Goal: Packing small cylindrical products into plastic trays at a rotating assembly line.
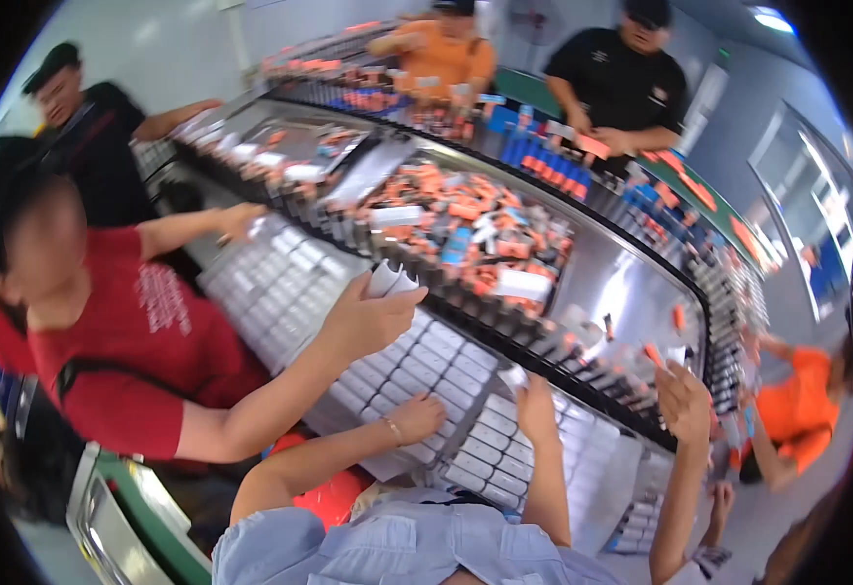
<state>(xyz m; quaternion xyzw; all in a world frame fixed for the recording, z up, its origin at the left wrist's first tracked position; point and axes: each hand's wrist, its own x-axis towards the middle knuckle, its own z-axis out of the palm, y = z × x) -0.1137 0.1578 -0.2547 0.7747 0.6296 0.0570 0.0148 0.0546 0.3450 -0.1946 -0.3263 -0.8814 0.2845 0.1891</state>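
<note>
My left hand (416, 418), with a bracelet at its wrist, rests with lowered fingers on rows of white, rounded-edge plastic cases (446, 354) in a tray; nothing shows held in it. To its right, my raised right hand (535, 405) is closed on a small white plastic piece (514, 377), its outline smeared. Below that hand lies a second tray of white cases (495, 439). Close by on the left, the hand (368, 317) of a person in a red shirt grips several white plastic pieces (389, 280).
A metal conveyor with dark edges (631, 292) runs beyond the trays. A heap of orange, white and grey pieces (475, 219) fills its middle. At right, another person's hand (685, 400) holds a small piece. Other people stand along the far side and ends.
</note>
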